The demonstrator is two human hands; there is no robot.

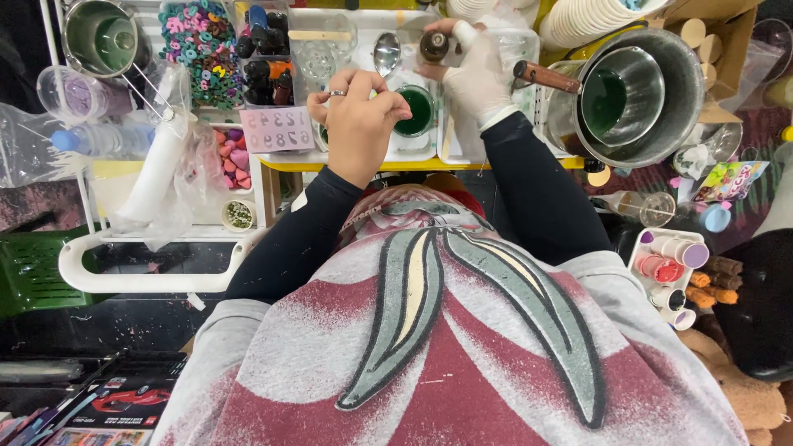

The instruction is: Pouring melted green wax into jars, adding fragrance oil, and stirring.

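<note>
Cluttered craft table, left hand bare, curled closed beside small cup of green liquid on white tray, gloved right hand gripping small brown bottle above tray, metal pot at right

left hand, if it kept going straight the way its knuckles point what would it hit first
Probably the small cup of green liquid just beyond the left hand, on the white tray. Depth is hard to judge from above, so the hand may pass over it.

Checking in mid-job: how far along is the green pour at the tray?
Done: green liquid sits in the small cup. In hand: the gloved right hand holds a small brown bottle above the tray; the bare left hand is beside the cup. Left: the pot holds more green liquid.
</note>
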